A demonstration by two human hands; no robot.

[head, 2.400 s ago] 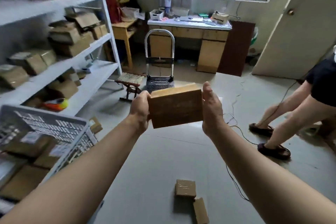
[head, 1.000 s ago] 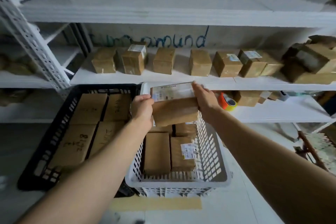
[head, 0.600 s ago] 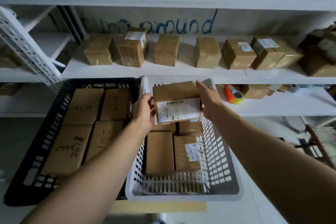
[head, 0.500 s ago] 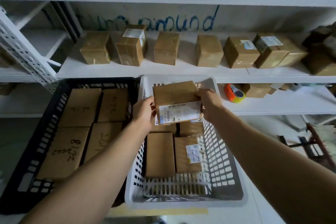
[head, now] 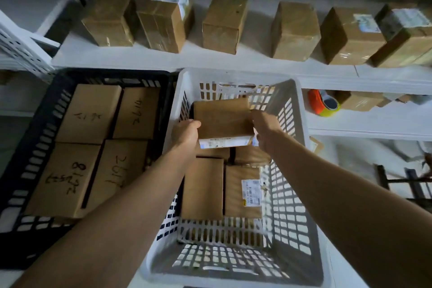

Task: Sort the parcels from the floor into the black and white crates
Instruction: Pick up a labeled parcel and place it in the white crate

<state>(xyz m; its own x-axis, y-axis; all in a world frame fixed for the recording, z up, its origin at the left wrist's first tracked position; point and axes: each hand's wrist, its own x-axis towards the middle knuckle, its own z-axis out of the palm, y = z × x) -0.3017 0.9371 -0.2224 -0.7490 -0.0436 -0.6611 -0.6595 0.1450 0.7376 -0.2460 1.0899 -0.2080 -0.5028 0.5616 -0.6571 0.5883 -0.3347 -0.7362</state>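
A brown cardboard parcel [head: 223, 119] with a white label on its near face is held inside the white crate [head: 301, 194], over the crate's far half. My left hand [head: 185, 134] grips its left edge and my right hand [head: 265, 130] grips its right edge. Below it, several brown parcels lie flat on the white crate's floor, one with a printed label [head: 251, 193]. The black crate [head: 39, 145] stands to the left, touching the white one, and holds several parcels with handwritten numbers [head: 77, 112].
A white shelf [head: 245, 63] behind the crates carries a row of brown boxes [head: 224, 23]. A lower shelf at the right holds an orange and yellow tape roll [head: 323, 104] and more boxes. A dark stool frame [head: 406, 184] stands at far right.
I turned from the open floor to the crates with the parcel in both hands. Over the last second the parcel was tipped, label toward me, and lowered into the white crate.
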